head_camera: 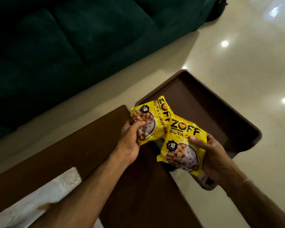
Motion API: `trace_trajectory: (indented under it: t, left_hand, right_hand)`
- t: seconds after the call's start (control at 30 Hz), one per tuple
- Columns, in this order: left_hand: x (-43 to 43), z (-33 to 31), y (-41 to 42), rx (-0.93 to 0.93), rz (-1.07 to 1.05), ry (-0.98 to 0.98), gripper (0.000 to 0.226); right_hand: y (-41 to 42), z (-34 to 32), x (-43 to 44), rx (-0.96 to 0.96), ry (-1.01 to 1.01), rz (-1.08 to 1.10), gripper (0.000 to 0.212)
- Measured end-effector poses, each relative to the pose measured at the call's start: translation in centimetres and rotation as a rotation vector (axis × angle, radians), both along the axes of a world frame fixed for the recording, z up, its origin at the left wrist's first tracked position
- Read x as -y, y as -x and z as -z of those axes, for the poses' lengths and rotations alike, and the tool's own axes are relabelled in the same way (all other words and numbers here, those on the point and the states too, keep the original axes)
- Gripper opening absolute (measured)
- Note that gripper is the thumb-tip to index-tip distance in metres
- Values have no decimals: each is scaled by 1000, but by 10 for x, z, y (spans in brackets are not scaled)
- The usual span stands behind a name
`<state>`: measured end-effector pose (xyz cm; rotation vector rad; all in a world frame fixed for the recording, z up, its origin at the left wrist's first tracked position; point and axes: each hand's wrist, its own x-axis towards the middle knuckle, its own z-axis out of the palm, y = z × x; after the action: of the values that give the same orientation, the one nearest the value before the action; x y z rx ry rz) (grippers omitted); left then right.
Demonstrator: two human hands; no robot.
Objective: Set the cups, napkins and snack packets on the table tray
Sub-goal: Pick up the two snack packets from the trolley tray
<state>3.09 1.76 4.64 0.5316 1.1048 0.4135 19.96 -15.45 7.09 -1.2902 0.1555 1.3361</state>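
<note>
I hold two yellow snack packets printed "ZOFF". My left hand (pixel 130 142) grips the left snack packet (pixel 155 119) by its lower edge, thumb on the front. My right hand (pixel 214 158) grips the right snack packet (pixel 179 145) from its right side. The two packets overlap in the middle, held in the air. Behind and below them lies a dark brown table tray (pixel 204 102) with a raised rim, its inside bare where I can see it. No cups are in view.
A dark wooden table (pixel 89 145) runs under my forearms, with a white cloth (pixel 44 195) on its near left part. A dark green sofa (pixel 64 46) fills the upper left. Glossy cream floor (pixel 245 63) surrounds the tray.
</note>
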Motion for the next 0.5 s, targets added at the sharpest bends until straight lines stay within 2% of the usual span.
trace_trajectory:
  t: [0.33, 0.5]
  left_hand:
    - [10, -38, 278, -46, -463, -18, 50]
    - [42, -52, 410, -72, -687, -18, 47]
  right_hand:
    - [165, -9, -47, -137, 1, -355, 62]
    - [253, 7, -53, -110, 45, -449, 59]
